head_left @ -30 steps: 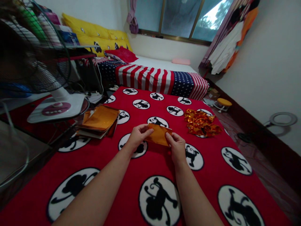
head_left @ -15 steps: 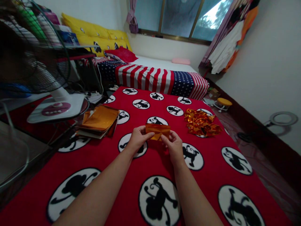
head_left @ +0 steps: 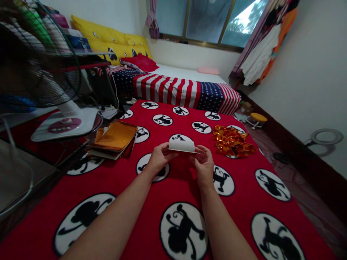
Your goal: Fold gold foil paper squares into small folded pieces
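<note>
A folded sheet of gold foil paper (head_left: 181, 146), its white side now facing me, is held just above the red blanket. My left hand (head_left: 162, 156) pinches its left end between thumb and fingers. At the right end, my right hand (head_left: 202, 160) grips the sheet's edge with its fingers behind and thumb below. To the left lies a stack of gold foil paper (head_left: 116, 135). A pile of shiny folded gold foil pieces (head_left: 231, 141) rests on the right.
The red blanket (head_left: 130, 216) with monkey circles covers the surface before me. A fan (head_left: 65, 121) stands at the left. Beyond is a bed with a striped, starred cover (head_left: 173, 88). On the floor at right is a yellow stool (head_left: 258, 117).
The paper has turned from its gold side to its white side and looks partly opened at the fold. My right hand has shifted slightly right; both piles are unchanged.
</note>
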### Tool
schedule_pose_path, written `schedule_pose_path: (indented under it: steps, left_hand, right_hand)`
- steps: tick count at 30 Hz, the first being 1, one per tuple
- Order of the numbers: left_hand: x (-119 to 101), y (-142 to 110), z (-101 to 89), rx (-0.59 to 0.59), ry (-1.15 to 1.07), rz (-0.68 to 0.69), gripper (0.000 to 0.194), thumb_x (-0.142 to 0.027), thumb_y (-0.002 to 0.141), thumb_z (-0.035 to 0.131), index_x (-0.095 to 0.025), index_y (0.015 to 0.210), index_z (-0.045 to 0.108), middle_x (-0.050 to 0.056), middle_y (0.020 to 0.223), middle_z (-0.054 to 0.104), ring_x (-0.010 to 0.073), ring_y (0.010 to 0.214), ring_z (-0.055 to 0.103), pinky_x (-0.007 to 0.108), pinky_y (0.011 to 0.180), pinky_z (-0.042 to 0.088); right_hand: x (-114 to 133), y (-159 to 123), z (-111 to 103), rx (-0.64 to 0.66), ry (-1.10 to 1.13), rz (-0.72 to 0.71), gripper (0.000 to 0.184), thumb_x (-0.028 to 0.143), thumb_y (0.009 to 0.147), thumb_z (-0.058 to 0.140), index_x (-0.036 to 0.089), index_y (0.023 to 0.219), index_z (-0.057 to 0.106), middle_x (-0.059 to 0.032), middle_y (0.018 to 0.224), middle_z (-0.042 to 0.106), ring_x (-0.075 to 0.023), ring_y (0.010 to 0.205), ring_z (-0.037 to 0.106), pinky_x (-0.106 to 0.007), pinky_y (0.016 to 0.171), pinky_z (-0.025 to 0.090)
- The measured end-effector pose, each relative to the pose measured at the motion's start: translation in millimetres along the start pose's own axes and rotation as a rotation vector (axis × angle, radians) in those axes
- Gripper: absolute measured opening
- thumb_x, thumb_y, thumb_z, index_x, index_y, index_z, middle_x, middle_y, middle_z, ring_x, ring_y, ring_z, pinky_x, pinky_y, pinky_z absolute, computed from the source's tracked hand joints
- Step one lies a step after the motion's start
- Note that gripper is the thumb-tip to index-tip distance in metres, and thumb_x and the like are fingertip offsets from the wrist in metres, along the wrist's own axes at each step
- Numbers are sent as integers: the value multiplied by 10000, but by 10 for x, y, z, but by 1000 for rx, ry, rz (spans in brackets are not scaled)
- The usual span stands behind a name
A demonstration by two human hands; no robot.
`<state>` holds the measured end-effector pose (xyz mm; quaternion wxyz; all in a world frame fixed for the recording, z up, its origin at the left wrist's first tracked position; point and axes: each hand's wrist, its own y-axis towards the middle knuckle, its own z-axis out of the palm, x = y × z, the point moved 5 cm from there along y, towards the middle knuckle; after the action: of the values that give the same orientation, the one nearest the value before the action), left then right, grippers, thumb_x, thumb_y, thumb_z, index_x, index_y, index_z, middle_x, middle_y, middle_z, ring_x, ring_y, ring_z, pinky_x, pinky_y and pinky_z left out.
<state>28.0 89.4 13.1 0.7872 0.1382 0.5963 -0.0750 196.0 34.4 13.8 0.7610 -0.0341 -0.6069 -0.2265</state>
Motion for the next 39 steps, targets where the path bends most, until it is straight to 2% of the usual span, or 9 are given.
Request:
schedule_pose_path:
  steps: [4,9,13,20,25,28,30,35,39]
  left_hand:
    - [-27,-4,-2,10,22,-2,517,-304,558,843,-119,1010,673,110,1010,731,225,908,685,300,830,513]
    - [-48,6,18,11,-4,29,595,-242,473,872,-112,1013,661,125,1008,728,237,919,682,310,817,524]
    - [-19,15,35,29,-43,3,628,-203,465,867,-110,1047,648,127,998,727,242,917,682,319,801,534]
    - [-41,-7,14,22,39,28,488,-268,575,830,-121,1015,679,85,970,735,207,889,675,278,808,508]
    - [-40,-28,-1,-49,56,9,361,-339,637,797,-116,909,714,64,892,745,184,801,669,265,756,506]
    - [-27,-29,6,-60,25,-20,379,-361,627,802,-115,905,725,78,897,749,192,790,674,278,748,512]
    - [-18,-30,15,-47,6,-35,404,-363,616,810,-117,926,730,87,914,750,195,793,677,285,754,516]
    - [6,-40,13,-34,15,-65,395,-395,624,803,-111,890,733,72,868,746,185,757,668,269,708,513]
    - [10,-45,-23,-89,-21,-80,365,-440,691,746,-117,858,720,34,761,720,147,671,639,235,631,492]
  right_hand:
    - [-1,5,-16,-3,-27,-14,487,249,671,767,237,1098,532,-59,1104,640,-165,891,656,-285,783,523]
    - [-28,2,-25,15,-121,-48,219,212,667,714,194,881,668,-73,1118,648,-198,1008,624,-297,851,499]
    - [-43,5,-41,36,-132,-73,215,130,631,659,198,830,704,-61,1139,642,-206,1056,604,-296,870,481]
    - [-59,-18,-12,46,-151,30,133,230,676,718,197,802,692,-22,858,684,-181,822,633,-292,758,500]
    - [-28,-39,68,68,-27,59,335,203,671,737,218,980,607,0,862,696,-155,814,647,-279,770,509]
    - [-43,-36,80,65,52,125,530,228,657,766,253,1129,526,16,873,700,-159,821,660,-289,759,523]
    - [-58,-34,70,51,93,163,540,290,678,765,253,1162,527,9,903,703,-163,829,665,-296,762,526]
    - [-71,-49,42,38,50,210,269,400,718,730,192,880,675,-3,834,712,-159,734,652,-271,694,517]
    - [-60,-62,44,58,5,200,241,406,718,727,188,813,686,9,757,702,-152,674,631,-256,643,503]
